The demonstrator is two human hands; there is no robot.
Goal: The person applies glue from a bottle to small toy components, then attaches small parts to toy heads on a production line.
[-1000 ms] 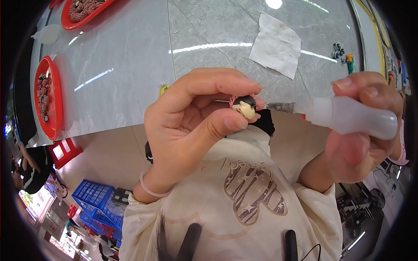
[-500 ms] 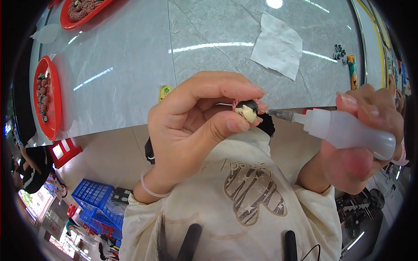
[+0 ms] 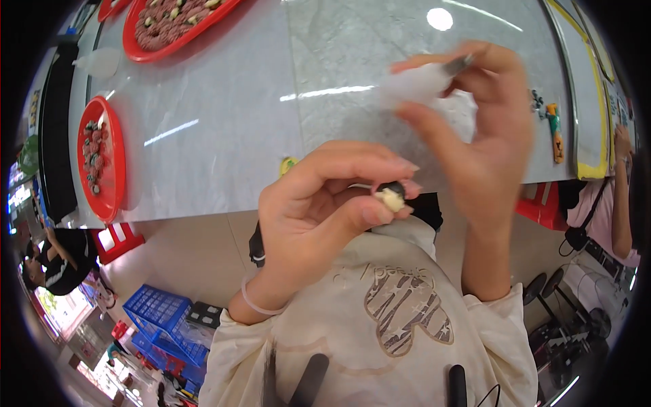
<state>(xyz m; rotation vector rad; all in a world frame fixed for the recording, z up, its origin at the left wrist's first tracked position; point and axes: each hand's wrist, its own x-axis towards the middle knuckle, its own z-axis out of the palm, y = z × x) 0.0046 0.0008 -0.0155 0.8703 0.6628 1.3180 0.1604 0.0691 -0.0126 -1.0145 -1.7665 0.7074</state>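
Note:
My left hand (image 3: 319, 210) pinches a small cream-and-black figurine (image 3: 391, 197), with a bit of pink beside it, between thumb and fingertips in front of my chest. My right hand (image 3: 498, 129) is raised over the table, its fingers around a translucent white squeeze bottle (image 3: 415, 87). That bottle is smeared by motion; its grey tip (image 3: 458, 64) points up and to the right, away from the figurine. Behind the right hand, a white sheet of paper (image 3: 463, 112) on the table is partly hidden.
Red trays hold small pinkish pieces: one at left (image 3: 120, 169), one farther back (image 3: 139, 54). Another squeeze bottle (image 3: 105, 62) lies near them. Dark bits (image 3: 537, 100) and an orange-green tube (image 3: 555, 132) lie at right. Blue crates (image 3: 159, 308) stand on the floor; a person (image 3: 597, 203) is at right.
The right hand has lifted the squeeze bottle away from the figurine, up and leftward over the table, and its tip has turned. My left hand still pinches the figurine. The view has shifted slightly.

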